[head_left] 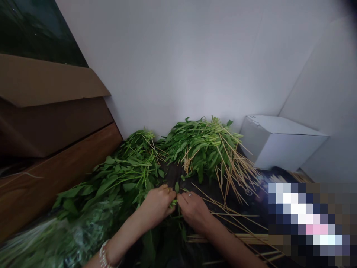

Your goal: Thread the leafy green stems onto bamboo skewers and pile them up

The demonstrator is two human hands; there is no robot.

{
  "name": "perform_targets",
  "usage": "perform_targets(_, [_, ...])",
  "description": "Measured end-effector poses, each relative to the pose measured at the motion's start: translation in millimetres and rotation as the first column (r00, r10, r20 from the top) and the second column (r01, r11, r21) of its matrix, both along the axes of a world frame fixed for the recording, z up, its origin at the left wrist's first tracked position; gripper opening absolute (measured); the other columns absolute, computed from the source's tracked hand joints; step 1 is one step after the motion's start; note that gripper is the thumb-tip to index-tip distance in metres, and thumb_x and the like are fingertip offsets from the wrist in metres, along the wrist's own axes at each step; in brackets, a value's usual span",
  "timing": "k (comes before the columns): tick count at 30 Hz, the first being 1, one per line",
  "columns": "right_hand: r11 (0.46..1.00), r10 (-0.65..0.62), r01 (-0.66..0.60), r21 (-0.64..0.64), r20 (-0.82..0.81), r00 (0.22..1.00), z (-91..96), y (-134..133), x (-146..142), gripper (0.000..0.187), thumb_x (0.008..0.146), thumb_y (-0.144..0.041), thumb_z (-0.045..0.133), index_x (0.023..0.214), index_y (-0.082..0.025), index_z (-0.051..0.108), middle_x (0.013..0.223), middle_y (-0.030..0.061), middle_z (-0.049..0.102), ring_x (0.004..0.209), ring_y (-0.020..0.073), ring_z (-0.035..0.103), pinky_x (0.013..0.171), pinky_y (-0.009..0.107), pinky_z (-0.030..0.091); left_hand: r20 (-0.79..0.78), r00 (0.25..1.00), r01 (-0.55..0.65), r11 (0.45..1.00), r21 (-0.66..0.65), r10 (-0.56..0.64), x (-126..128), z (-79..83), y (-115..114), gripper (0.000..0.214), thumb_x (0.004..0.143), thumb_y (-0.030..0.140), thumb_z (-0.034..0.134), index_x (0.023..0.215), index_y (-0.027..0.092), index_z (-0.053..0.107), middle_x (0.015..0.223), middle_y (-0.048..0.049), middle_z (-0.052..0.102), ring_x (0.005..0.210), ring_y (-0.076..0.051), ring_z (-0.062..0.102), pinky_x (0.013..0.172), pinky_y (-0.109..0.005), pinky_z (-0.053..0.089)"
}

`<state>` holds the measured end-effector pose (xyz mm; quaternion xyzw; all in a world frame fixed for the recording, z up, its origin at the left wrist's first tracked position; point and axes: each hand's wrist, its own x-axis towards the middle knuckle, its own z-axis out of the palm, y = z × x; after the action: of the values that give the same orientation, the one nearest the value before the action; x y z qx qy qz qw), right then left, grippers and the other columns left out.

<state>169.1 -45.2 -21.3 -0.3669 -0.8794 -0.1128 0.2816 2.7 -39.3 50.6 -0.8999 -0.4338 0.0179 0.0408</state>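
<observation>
My left hand (158, 202) is closed around a small bunch of leafy green stems (174, 202), whose pale ends show between my two hands. Close beside it, my right hand (193, 208) has its thumb and fingers pinched together at the stem ends; what lies in that pinch is hidden. Thin wooden skewers (237, 214) lie loose under and beyond my right forearm. Ahead is a heap of leafy greens threaded on skewers (206, 141). More loose leafy greens (111, 173) spread out on the left.
A brown cardboard box (55, 119) stands at the left by a wooden board (92, 147). Clear plastic wrapping (92, 219) covers greens at the lower left. A white box (290, 145) sits at the right against the white wall (189, 63). The lower right corner is pixelated.
</observation>
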Motion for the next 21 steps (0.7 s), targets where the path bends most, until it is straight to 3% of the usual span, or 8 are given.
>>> perform_targets(6, [0.98, 0.092, -0.128, -0.151, -0.225, 0.97, 0.0, -2.4, 0.4, 0.019, 0.091, -0.009, 0.037, 0.082, -0.02, 0.05, 0.073, 0.0024, 0.058, 0.068, 0.0178, 0.054, 0.064, 0.029, 0.039, 0.272, 0.961, -0.014, 0.993, -0.116, 0.045, -7.2, -0.4, -1.9, 0.012, 0.083, 0.016, 0.047, 0.073, 0.02, 0.051, 0.072, -0.001, 0.058, 0.075, -0.019, 0.055, 0.072, -0.029, 0.04])
perform_targets(12, [0.966, 0.139, -0.215, -0.146, -0.41, 0.902, 3.3, -6.1, -4.0, 0.025, 0.099, -0.018, 0.032, 0.084, -0.019, 0.052, 0.07, 0.0022, 0.057, 0.064, 0.0162, 0.054, 0.062, 0.027, 0.04, 0.604, 0.774, 0.052, 0.933, -0.356, 0.188, -6.8, -6.7, -3.7, 0.015, 0.079, 0.018, 0.043, 0.067, 0.018, 0.051, 0.067, 0.0018, 0.051, 0.068, -0.014, 0.048, 0.065, -0.026, 0.034])
perform_targets(17, [0.961, 0.16, -0.248, -0.125, -0.483, 0.861, 5.3, -8.6, -6.0, 0.024, 0.1, -0.02, 0.033, 0.089, -0.019, 0.055, 0.072, 0.0036, 0.06, 0.066, 0.0162, 0.056, 0.063, 0.027, 0.042, 0.728, 0.491, 0.154, 0.775, -0.613, 0.478, -14.7, -13.5, 1.6, 0.019, 0.078, 0.025, 0.043, 0.063, 0.018, 0.05, 0.056, 0.004, 0.044, 0.056, -0.011, 0.04, 0.055, -0.024, 0.032])
perform_targets(21, [0.963, 0.156, -0.243, -0.115, -0.5, 0.852, 0.3, -7.2, -6.0, 0.023, 0.1, -0.021, 0.034, 0.095, -0.018, 0.056, 0.075, 0.0044, 0.062, 0.069, 0.0167, 0.058, 0.063, 0.027, 0.044, 0.753, 0.147, 0.214, 0.722, -0.657, 0.642, -23.8, -8.1, 6.2, 0.025, 0.083, 0.031, 0.047, 0.063, 0.017, 0.053, 0.06, 0.0021, 0.051, 0.057, -0.011, 0.045, 0.056, -0.022, 0.036])
